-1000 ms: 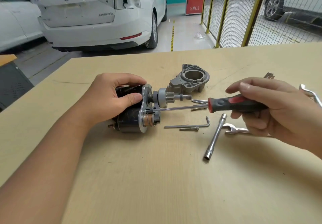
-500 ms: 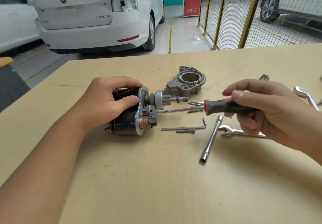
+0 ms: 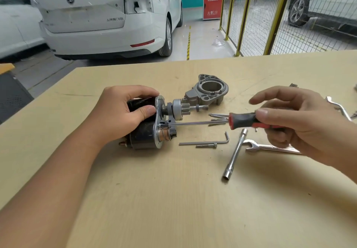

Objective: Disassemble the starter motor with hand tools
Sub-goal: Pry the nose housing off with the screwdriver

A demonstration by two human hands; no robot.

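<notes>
Two hands work on a pale, fine-grained wooden tabletop (image 3: 173,199). The left hand (image 3: 123,116) grips the starter motor (image 3: 146,130), its fingers and thumb curled over the black cylindrical body. The motor lies on its side at the tabletop's middle, its bare stamped-metal flange and toothed pinion shaft facing right. The right hand (image 3: 293,120) pinches the ribbed red-and-black handle of the screwdriver (image 3: 245,121) between thumb and lower fingers; the index finger is extended above it. The slim polished shank runs level to the flange, its tip at the flange face.

Behind the pinion sits the detached cast grey nose housing (image 3: 209,91), matt, with a round bore. A bent hex key (image 3: 208,142) and a long bolt (image 3: 206,146) lie just right of the motor; a chromed tubular socket wrench (image 3: 234,154) and an open-end spanner (image 3: 270,147) lie beside them.

Compared with half a second ago, the index finger has lifted off the handle; the motor's position is unchanged.
</notes>
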